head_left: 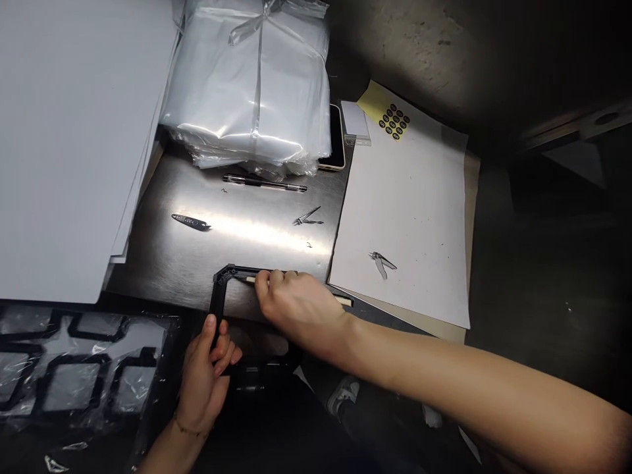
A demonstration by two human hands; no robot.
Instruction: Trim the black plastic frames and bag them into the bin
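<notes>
My left hand point(207, 365) is closed around the left side of a black plastic frame point(218, 297) with angled corners, thumb on top. The frame is held at the table's near edge, and its lower part is dim against the dark background. My right hand point(299, 309) lies over the frame's upper bar, fingers wrapped round a slim cream-coloured tool point(344, 301). One end of the tool sticks out behind the hand and a thin tip shows in front, close to the bar's inner edge. The fingers hide its middle, so its kind is unclear.
On the metal table point(197, 257) lie a dark small cutter point(191, 222), a pen point(264, 183) and nail clippers point(309, 217). More clippers point(382, 262) rest on white sheets point(405, 197). Bundled plastic bags point(251, 85) stand behind; bagged black frames point(74, 382) lie left.
</notes>
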